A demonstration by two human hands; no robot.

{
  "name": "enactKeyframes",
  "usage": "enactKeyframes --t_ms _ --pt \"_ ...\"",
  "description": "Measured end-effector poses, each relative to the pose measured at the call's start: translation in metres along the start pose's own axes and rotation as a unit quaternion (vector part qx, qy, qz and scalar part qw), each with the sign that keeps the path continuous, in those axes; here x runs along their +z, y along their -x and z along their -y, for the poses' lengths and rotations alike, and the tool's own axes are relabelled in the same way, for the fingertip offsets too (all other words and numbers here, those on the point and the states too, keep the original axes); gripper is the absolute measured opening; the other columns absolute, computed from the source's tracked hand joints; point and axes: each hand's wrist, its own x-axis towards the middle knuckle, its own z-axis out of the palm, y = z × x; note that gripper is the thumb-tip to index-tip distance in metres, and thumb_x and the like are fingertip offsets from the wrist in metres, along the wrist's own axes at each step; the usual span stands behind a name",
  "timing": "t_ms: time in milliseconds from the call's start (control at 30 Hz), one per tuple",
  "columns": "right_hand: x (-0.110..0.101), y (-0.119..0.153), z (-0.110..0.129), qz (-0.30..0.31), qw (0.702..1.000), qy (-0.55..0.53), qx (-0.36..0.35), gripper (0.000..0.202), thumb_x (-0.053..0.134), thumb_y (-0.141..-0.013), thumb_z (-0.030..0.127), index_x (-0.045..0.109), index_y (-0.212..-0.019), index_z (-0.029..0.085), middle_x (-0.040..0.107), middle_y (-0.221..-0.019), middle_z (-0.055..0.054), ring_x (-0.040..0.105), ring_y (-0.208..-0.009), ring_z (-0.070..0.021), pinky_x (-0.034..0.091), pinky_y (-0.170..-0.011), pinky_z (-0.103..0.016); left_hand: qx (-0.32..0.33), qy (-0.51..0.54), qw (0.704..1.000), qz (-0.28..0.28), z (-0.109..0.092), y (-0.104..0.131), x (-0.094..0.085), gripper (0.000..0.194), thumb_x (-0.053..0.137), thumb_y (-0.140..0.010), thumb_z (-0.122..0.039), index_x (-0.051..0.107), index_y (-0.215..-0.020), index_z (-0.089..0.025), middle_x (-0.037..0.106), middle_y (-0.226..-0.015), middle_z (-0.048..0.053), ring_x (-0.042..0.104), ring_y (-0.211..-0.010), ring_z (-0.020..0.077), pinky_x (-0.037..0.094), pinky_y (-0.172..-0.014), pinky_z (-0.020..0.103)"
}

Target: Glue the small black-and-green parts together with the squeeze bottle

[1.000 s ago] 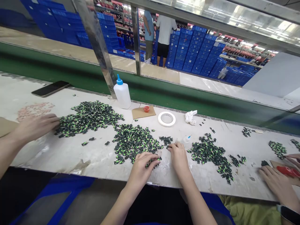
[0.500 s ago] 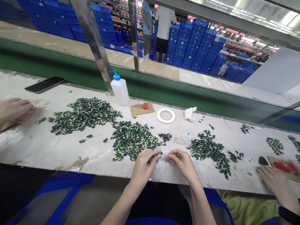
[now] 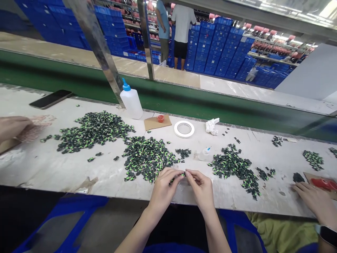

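My left hand (image 3: pixel 164 186) pinches a small black-and-green piece (image 3: pixel 183 174) between thumb and fingers at the bench's front edge. My right hand (image 3: pixel 200 186) meets it from the right, its fingertips closed at the same piece; whether they hold a separate part is too small to tell. Just behind my left hand lies a heap of black-and-green pieces (image 3: pixel 147 156), with a larger heap (image 3: pixel 92 131) to its left. Another heap (image 3: pixel 235 167) spreads to the right of my right hand. A small clear bottle with a blue tip (image 3: pixel 204 154) lies between the heaps.
Along the back stand a white bottle (image 3: pixel 132 103), cardboard with a red cap (image 3: pixel 160 118), a tape roll (image 3: pixel 184 129) and crumpled tissue (image 3: pixel 212 126). A phone (image 3: pixel 51 99) lies at left. Other people's hands (image 3: pixel 13 128) (image 3: pixel 316 202) are at both sides.
My right hand has moved left, closing the gap, and its fingertips now meet the piece in my left hand. The view has shifted slightly.
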Motion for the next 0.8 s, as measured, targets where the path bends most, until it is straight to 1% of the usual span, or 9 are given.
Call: enactKeyframes --t_ms 100,300,367,433,500,600,667,800 --pt "-0.001 0.004 0.0 -0.01 1.0 0.001 -0.028 0.021 0.067 -0.078 0.038 0.076 -0.082 0.019 0.076 -0.082 -0.007 0.071 -0.076 -0.0224 0.059 -0.072 -0.035 -0.029 0.042 0.999 0.014 -0.007 -0.001 -0.001 0.014 0.059 -0.085 -0.024 0.073 -0.086 -0.022 0.073 -0.084 0.006 0.065 -0.083 0.0212 0.056 -0.075 0.034" --pt "-0.003 0.013 -0.008 -0.065 0.988 0.014 -0.139 0.012 0.065 -0.082 0.028 0.075 -0.084 0.021 0.074 -0.083 -0.007 0.069 -0.079 -0.0208 0.058 -0.074 -0.035 -0.094 0.113 0.988 0.036 -0.017 -0.002 0.002 0.014 0.064 -0.081 -0.026 0.075 -0.086 -0.02 0.074 -0.084 0.006 0.068 -0.084 0.0209 0.056 -0.078 0.033" --pt "-0.005 0.014 -0.01 -0.07 0.983 0.016 -0.167 0.01 0.066 -0.082 0.025 0.075 -0.084 0.021 0.073 -0.082 -0.007 0.069 -0.078 -0.0205 0.058 -0.071 -0.035 -0.116 0.135 0.983 0.045 -0.018 -0.001 0.004 0.014 0.065 -0.079 -0.028 0.075 -0.085 -0.019 0.075 -0.084 0.007 0.069 -0.082 0.0209 0.057 -0.077 0.031" --pt "-0.008 0.015 -0.011 -0.071 0.979 0.016 -0.19 0.009 0.066 -0.082 0.023 0.075 -0.083 0.021 0.073 -0.081 -0.007 0.069 -0.075 -0.0199 0.058 -0.069 -0.034 -0.13 0.144 0.98 0.041 -0.02 -0.001 0.006 0.014 0.067 -0.077 -0.028 0.075 -0.083 -0.019 0.075 -0.084 0.007 0.07 -0.081 0.021 0.058 -0.076 0.031" --pt "-0.011 0.015 -0.01 -0.074 0.976 0.013 -0.205 0.009 0.067 -0.081 0.021 0.075 -0.085 0.021 0.073 -0.08 -0.006 0.069 -0.073 -0.0191 0.058 -0.067 -0.033 -0.132 0.142 0.98 0.034 -0.024 -0.001 0.006 0.012 0.068 -0.075 -0.028 0.075 -0.081 -0.019 0.075 -0.083 0.006 0.07 -0.08 0.0208 0.058 -0.076 0.031" --pt "-0.017 0.016 -0.009 -0.07 0.975 0.007 -0.209 0.018 0.067 -0.079 0.019 0.073 -0.097 0.021 0.073 -0.079 -0.005 0.069 -0.071 -0.0182 0.059 -0.066 -0.032 -0.119 0.136 0.983 0.038 -0.032 -0.003 0.004 0.01 0.068 -0.074 -0.025 0.074 -0.079 -0.02 0.074 -0.08 0.005 0.069 -0.077 0.0196 0.057 -0.075 0.03" --pt "-0.024 0.016 -0.007 -0.049 0.976 0.013 -0.212 0.025 0.067 -0.079 0.019 0.071 -0.103 0.02 0.074 -0.08 -0.005 0.07 -0.071 -0.0181 0.06 -0.067 -0.033 -0.105 0.13 0.985 0.047 -0.037 -0.005 0.002 0.008 0.068 -0.074 -0.023 0.075 -0.078 -0.021 0.073 -0.079 0.005 0.068 -0.078 0.0193 0.056 -0.076 0.03" --pt "-0.037 0.012 0.001 0.003 0.972 0.034 -0.233 0.031 0.067 -0.077 0.017 0.067 -0.108 0.021 0.074 -0.081 -0.004 0.069 -0.069 -0.0166 0.06 -0.069 -0.033 -0.081 0.122 0.987 0.074 -0.044 -0.007 -0.002 0.009 0.069 -0.074 -0.02 0.075 -0.079 -0.022 0.073 -0.079 0.004 0.067 -0.081 0.0198 0.054 -0.076 0.031"
